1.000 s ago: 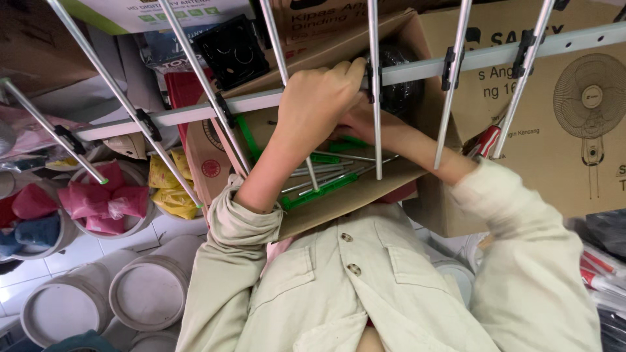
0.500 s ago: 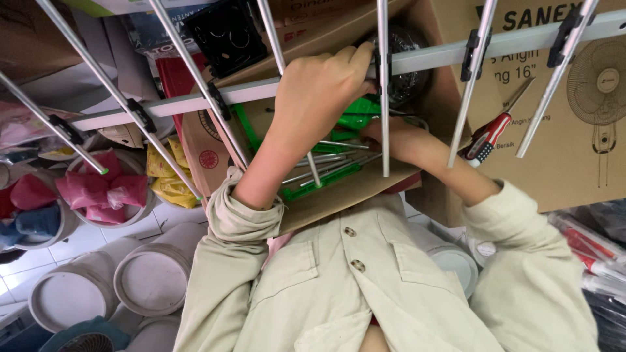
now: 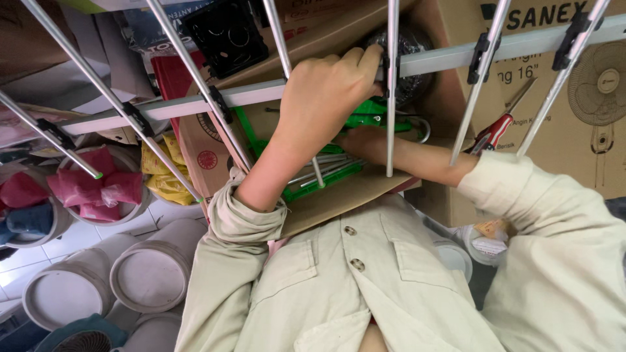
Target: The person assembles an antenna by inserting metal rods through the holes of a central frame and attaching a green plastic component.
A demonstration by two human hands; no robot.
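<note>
Nearest to us, below the chin, hangs our pale green buttoned shirt (image 3: pixel 365 287), both sleeves pushed up toward the work. At the near left, round white lidded tubs (image 3: pixel 153 274) stand on the tiled floor, with a tub of pink and red bundles (image 3: pixel 91 186) just beyond them.

Past the shirt, an open cardboard box (image 3: pixel 339 195) tilts toward us, and green plastic parts and thin metal rods (image 3: pixel 326 173) lie inside it. Our right hand (image 3: pixel 365 140) reaches into that box among the green pieces; we cannot tell whether it grips one, since the fingers are hidden behind the rack.

Farther up, our left hand (image 3: pixel 326 91) is closed around the grey crossbar (image 3: pixel 450 58) of a drying rack, where a metal rod (image 3: pixel 391 85) passes through a black clip (image 3: pixel 389 65). Several rods already sit clipped along the crossbar, fanning out left and right, so we judge the rack largely fitted, while loose parts remain in the box, just beneath the left hand.

At the far right stands a large fan carton (image 3: pixel 574 117), red-handled pliers (image 3: pixel 492 133) against it.
</note>
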